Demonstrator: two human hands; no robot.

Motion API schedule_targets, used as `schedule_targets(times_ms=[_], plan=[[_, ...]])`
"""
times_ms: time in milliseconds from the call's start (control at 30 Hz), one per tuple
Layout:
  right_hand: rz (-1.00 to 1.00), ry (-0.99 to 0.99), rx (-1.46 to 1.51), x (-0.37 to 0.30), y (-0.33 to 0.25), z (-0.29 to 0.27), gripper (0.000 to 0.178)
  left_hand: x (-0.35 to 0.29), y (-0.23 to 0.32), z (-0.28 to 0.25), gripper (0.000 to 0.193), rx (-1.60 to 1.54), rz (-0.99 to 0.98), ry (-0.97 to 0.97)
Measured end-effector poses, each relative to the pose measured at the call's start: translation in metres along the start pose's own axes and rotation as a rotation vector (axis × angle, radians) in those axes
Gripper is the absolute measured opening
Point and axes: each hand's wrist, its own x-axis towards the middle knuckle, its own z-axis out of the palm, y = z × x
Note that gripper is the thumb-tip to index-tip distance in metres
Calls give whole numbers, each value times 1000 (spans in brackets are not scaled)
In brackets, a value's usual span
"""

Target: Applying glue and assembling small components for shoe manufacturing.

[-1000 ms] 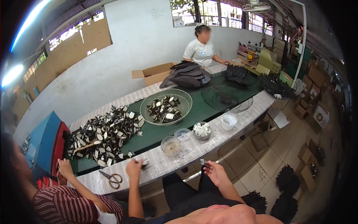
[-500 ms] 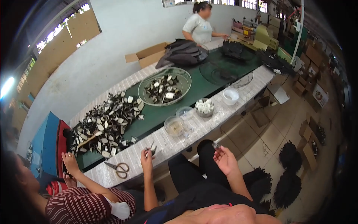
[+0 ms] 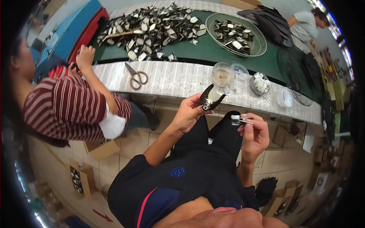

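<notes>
My left hand (image 3: pixel 189 114) is closed on a black two-pronged piece (image 3: pixel 206 105) with a pale inner face; its prongs point up toward the table. Off to its right, my right hand (image 3: pixel 255 133) pinches a small metal clip (image 3: pixel 243 121) with a white bit at its tip. Clip and black piece are apart. Both hands are above my lap, in front of the table edge. Nearest to them on the table are a clear round tub (image 3: pixel 223 75) with pale contents and a bowl of white wads (image 3: pixel 260 83).
Scissors (image 3: pixel 136 76) lie left on the patterned table cover. A heap of black-and-white pieces (image 3: pixel 146 30) and a wire basket (image 3: pixel 262 47) of similar pieces stand beyond, on green. A white tub (image 3: pixel 285 98) is to the right. A co-worker in stripes (image 3: pixel 76 100) sits close on my left.
My view has tilted down and turned left. Both hands have come closer together; the black piece in my left hand now shows its pale face and prongs.
</notes>
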Motion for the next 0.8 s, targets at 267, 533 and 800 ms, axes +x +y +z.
schedule_targets(times_ms=[267,533,800], plan=[[-280,-208,-364,23,3,-17,15,-3,-18,28,38,158,45,-112],[-323,-178,-447,20,14,-45,18,10,-39,40,37,151,-74,-146],[-393,-135,-467,22,27,-49,19,19,-43,47,38,165,-139,-155]])
